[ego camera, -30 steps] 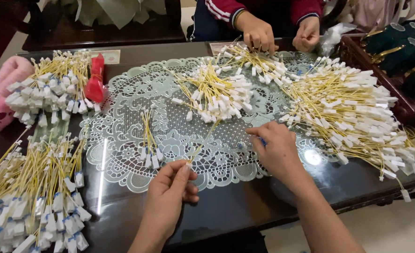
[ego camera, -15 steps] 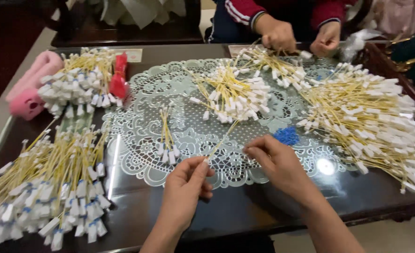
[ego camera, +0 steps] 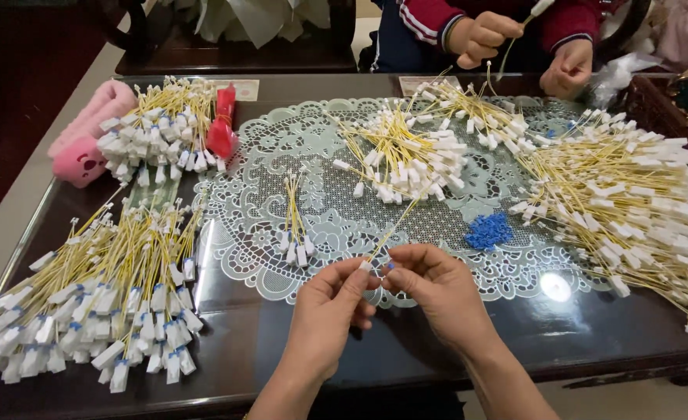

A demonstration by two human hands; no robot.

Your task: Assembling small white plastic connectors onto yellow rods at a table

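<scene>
The bench (ego camera: pixel 64 210) is dark and glossy, topped with glass that throws back a bright spot of lamp light on its right side, and a pale lace mat (ego camera: pixel 321 225) covers the middle of it. Near the front edge the left hand (ego camera: pixel 324 311) pinches the white end of a yellow tie (ego camera: pixel 394 222) between thumb and forefinger, and the right hand (ego camera: pixel 433 284), fingers curled in, pinches a small blue piece just beside that end, the two hands almost touching; the tie slants up and away over the mat. A little heap of blue bits (ego camera: pixel 488 231) lies on the lace to the right of the hands. Around them are piles of ties: a broad one at front left (ego camera: pixel 87 303) with blue-tipped white tags, another at back left (ego camera: pixel 157 132) beside a red packet (ego camera: pixel 222 128) and a pink plush thing (ego camera: pixel 87 132), a few (ego camera: pixel 293 222) lying alone on the mat, a heap in the middle (ego camera: pixel 406 152), and a big spread at right (ego camera: pixel 632 202). Across the bench a second person (red and navy sleeves) holds one tie up in a closed hand (ego camera: pixel 480 35), the other hand (ego camera: pixel 565 70) resting near the edge. Dark carved chair wood stands behind, and the floor at left is pale.
</scene>
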